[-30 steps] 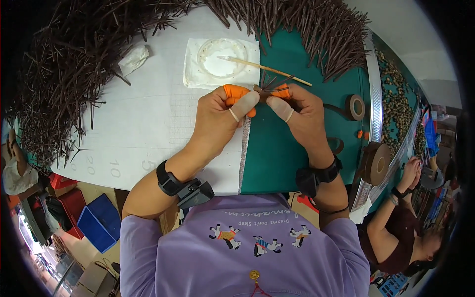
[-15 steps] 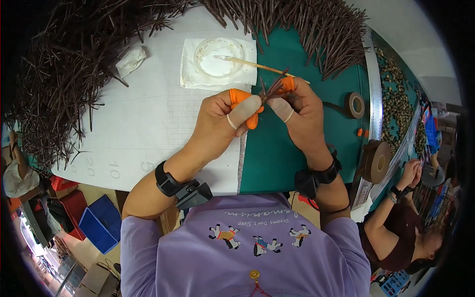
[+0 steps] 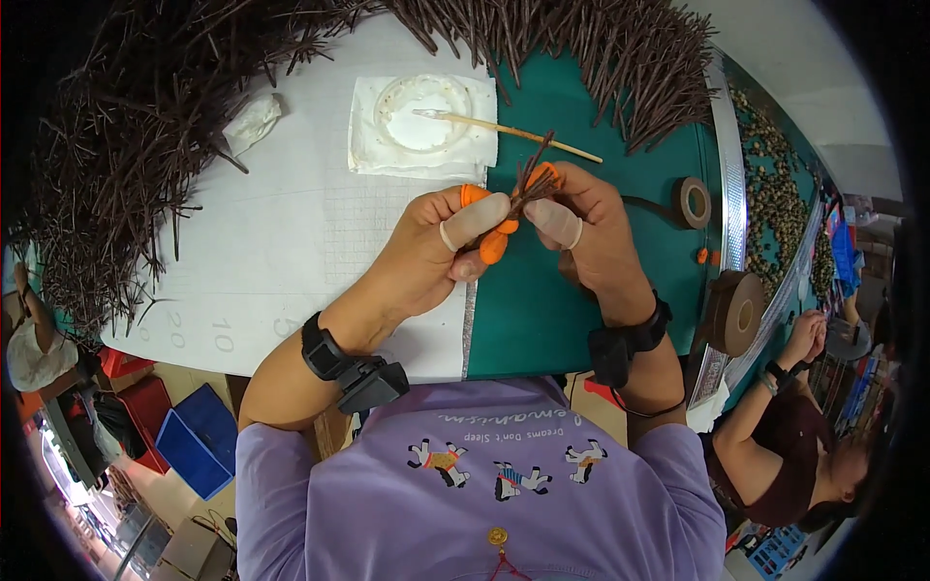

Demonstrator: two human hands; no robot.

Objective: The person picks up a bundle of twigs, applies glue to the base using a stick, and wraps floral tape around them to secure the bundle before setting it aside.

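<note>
Between my two hands is a small branching bundle of dark brown twigs (image 3: 531, 184), its tips fanned out and pointing away from me. My left hand (image 3: 417, 247) pinches its lower end between a thumb in a pale finger cot and fingers in orange cots. From the other side, my right hand (image 3: 599, 228) closes on the twigs, its pale-cotted thumb in front and an orange-cotted fingertip behind them. The bundle's very base is hidden by my left fingers. Black devices are strapped to both wrists.
Beyond my hands, a cotton-tipped stick (image 3: 513, 130) rests across a shallow round dish (image 3: 380, 114) on white paper. Large piles of brown twigs (image 3: 126, 136) line the far and left sides. Brown tape rolls (image 3: 744, 315) stand at right, near a co-worker (image 3: 775, 455).
The twig bundle has turned a little more upright. My right thumb and fingers have shifted slightly around it, while my left hand keeps its pinch.
</note>
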